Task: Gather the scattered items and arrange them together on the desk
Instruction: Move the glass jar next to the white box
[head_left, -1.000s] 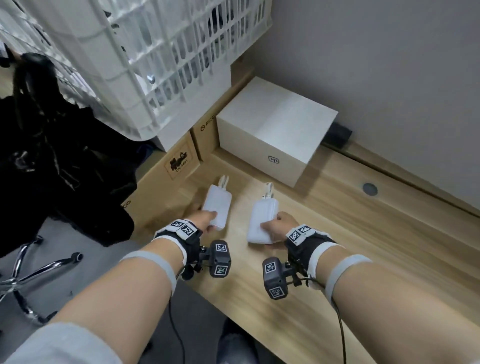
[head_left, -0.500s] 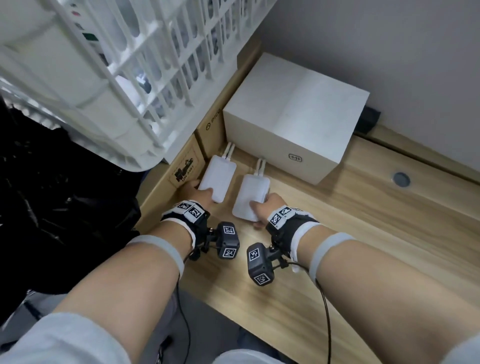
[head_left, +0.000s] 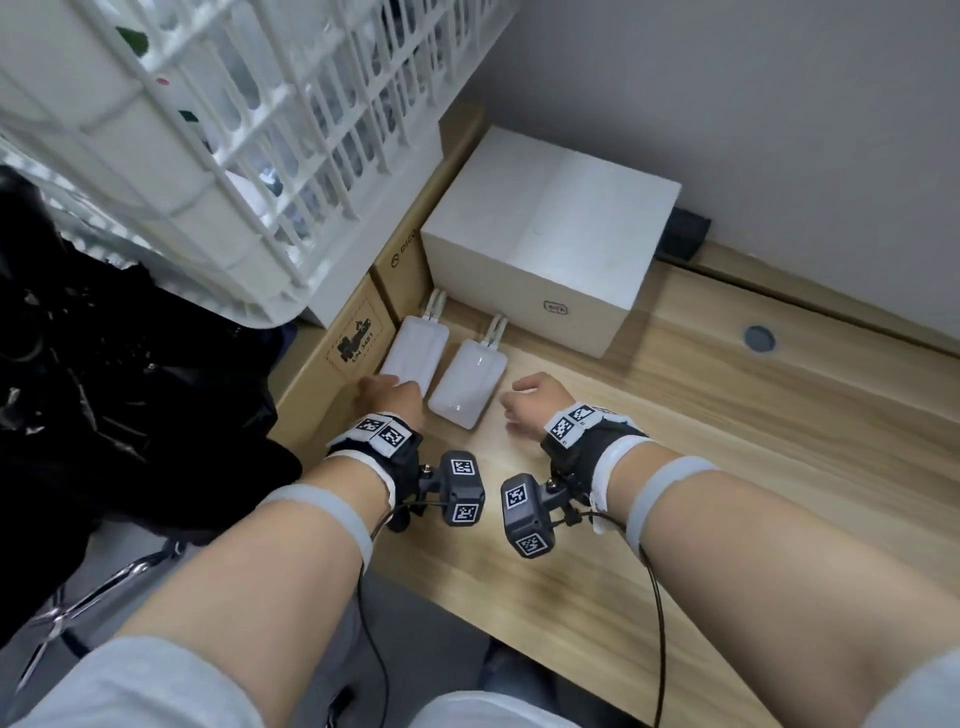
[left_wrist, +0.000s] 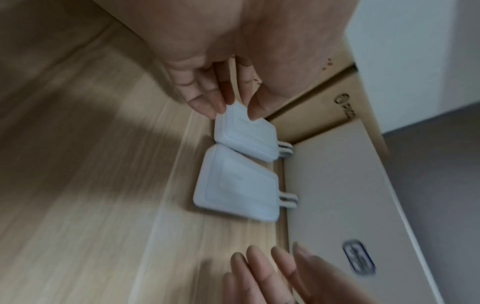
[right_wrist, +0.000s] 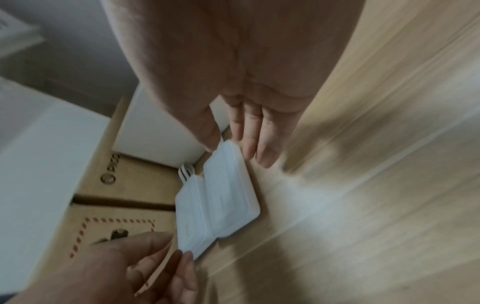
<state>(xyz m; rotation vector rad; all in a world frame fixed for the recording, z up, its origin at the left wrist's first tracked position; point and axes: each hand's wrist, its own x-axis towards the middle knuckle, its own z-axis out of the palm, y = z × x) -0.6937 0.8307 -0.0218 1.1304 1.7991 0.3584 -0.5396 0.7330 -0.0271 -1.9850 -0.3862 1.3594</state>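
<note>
Two flat white devices with cord loops lie side by side on the wooden desk, their loops against a white box. My left hand pinches the near end of the left device between thumb and fingertips. The right device lies free beside it, almost touching. My right hand is just right of it with straight fingers, holding nothing. In the left wrist view the left device sits above the right device.
The white box stands behind the devices. Two cardboard boxes line the desk's left side, with a white slatted basket above them. A black bag is off the left edge. A round grommet sits at the right.
Both devices slid away from me to the white box and closer together. My right hand let go of the right device and moved off to its right. My left hand keeps its hold.
</note>
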